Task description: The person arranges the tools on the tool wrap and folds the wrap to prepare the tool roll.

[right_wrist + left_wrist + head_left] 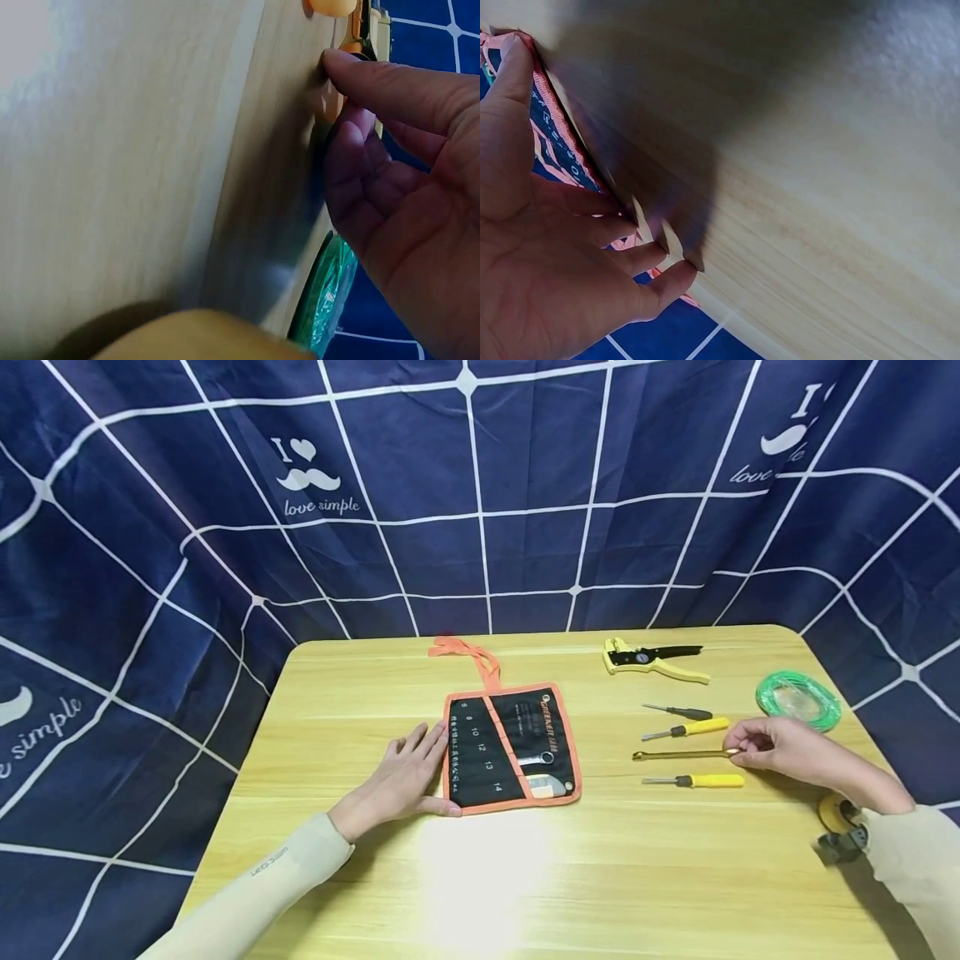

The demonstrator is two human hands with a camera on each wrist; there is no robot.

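Note:
A black tool pouch with orange edging lies flat on the table, size numbers printed down its left part. My left hand rests at the pouch's left edge, fingers straight and spread, thumb at the lower corner. One ring-ended wrench and a pale-bladed tool show in the pouch's right pockets. On the right, my right hand pinches one end of a slim wrench between thumb and fingers, low over the table. Yellow-handled screwdrivers lie on both sides of that wrench.
Behind these are a small dark screwdriver and yellow-black wire strippers. A green wire coil sits at the right edge; a yellow tape roll is by the right wrist. Orange ties trail behind the pouch. Blue curtain surrounds the table.

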